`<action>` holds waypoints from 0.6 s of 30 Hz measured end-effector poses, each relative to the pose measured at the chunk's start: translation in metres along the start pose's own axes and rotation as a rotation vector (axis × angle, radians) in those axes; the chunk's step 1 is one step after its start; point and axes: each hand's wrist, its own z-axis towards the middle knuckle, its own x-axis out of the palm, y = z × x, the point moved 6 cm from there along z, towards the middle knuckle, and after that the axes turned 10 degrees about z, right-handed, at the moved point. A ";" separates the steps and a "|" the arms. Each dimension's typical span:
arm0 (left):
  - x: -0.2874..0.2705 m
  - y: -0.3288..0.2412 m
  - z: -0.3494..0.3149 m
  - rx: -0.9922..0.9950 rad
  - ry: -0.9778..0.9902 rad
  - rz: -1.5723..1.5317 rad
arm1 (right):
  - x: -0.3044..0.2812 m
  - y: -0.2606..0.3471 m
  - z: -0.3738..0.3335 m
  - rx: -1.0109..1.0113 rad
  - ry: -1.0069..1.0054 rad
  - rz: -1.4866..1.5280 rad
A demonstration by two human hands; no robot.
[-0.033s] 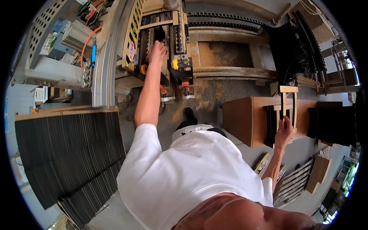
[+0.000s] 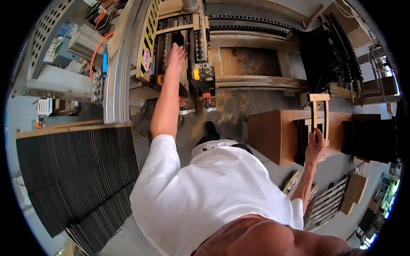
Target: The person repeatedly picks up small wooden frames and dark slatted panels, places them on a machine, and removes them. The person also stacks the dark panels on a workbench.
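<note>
Currently, the right hand pinches the left rail of a light wooden frame between thumb and fingers. The frame extends over the top of the brown box, its far end projecting beyond the box's far edge. The left hand is positioned over the machine, inward from its near edge and just beside a black part; its fingers are slightly bent, and whether they grip anything cannot be determined. A yellow-black striped strip borders the machine's left edge.
</note>
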 end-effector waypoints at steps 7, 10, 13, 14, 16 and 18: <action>0.017 -0.015 0.116 -0.125 -0.010 -0.469 | 0.104 0.150 0.029 -0.244 0.245 0.070; 0.012 -0.024 0.126 -0.047 0.104 -0.557 | 0.157 0.193 0.046 -0.425 0.306 0.082; 0.028 -0.033 0.088 -0.075 0.052 -0.554 | 0.208 0.229 0.060 -0.546 0.386 0.074; 0.023 -0.030 0.071 -0.094 0.036 -0.531 | 0.228 0.247 0.063 -0.629 0.383 0.109; 0.013 -0.017 0.037 -0.100 0.093 -0.467 | 0.268 0.274 0.071 -0.730 0.459 0.121; 0.003 0.011 -0.006 -0.108 0.202 -0.438 | 0.316 0.289 0.075 -0.844 0.519 0.117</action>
